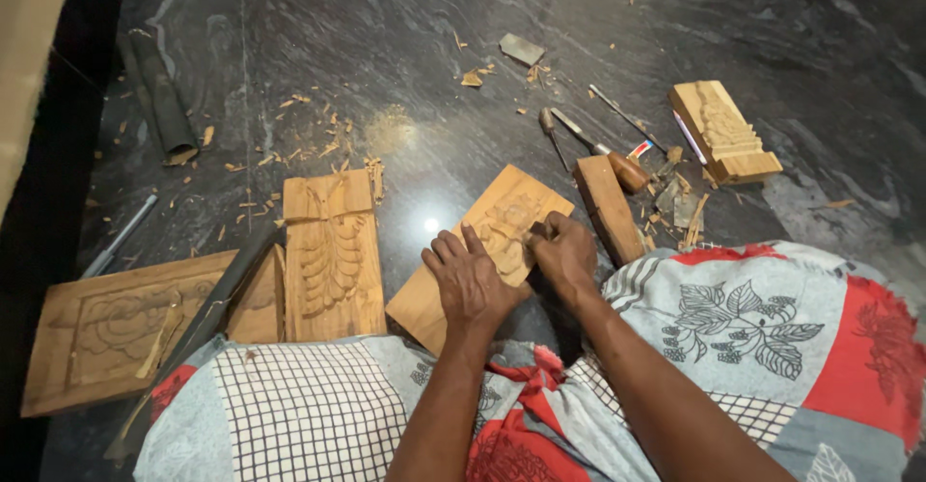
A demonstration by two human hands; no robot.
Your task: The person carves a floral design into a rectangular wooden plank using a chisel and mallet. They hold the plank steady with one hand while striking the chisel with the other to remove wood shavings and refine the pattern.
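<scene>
I press my left hand (470, 277) flat on the carved wooden panel (482, 241) at mid-floor, while my right hand (564, 250), fingers curled shut, grips a small tool barely visible on its upper edge.

The floor is a dark, polished stone floor (405, 28), nearly black with faint grey veining, and it fills almost the whole view. A small bright spot of light (431, 224) reflects off it just ahead of the hands, and a duller sheen spreads further out beyond them. Pale wood shavings and chips (309, 139) lie scattered across the stone, thickest ahead and to the left of the hands, with a patch of fine sawdust (391, 130) among them. Along the far left edge runs a black shadowed strip (39, 221), with a pale beige surface (24, 48) at the top corner.
</scene>
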